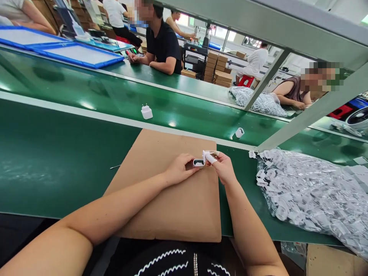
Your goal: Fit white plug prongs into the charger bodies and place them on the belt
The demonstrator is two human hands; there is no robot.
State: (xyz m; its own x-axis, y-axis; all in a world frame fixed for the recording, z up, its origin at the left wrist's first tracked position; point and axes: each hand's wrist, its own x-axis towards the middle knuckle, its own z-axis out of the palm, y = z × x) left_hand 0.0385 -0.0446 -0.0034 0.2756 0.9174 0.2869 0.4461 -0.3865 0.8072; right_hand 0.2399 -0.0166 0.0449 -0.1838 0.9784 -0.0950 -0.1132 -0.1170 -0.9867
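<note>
Over the cardboard sheet (172, 199), my left hand (181, 168) is closed round a white charger housing (199, 163); its open end faces me and shows a dark inside. My right hand (224, 167) pinches a small white plastic piece (205, 156), likely a charger's plug end, just above and right of the housing. White covers sit on some of my right fingertips. Whether the piece touches the housing, I cannot tell.
Two white chargers, a pronged one (147, 112) and a housing (239, 132), lie on the green strip beyond. A clear bag of white parts (310, 195) is at right. A slanting metal post (299, 111) rises ahead. A thin metal tool (115, 166) lies left. Several people sit across.
</note>
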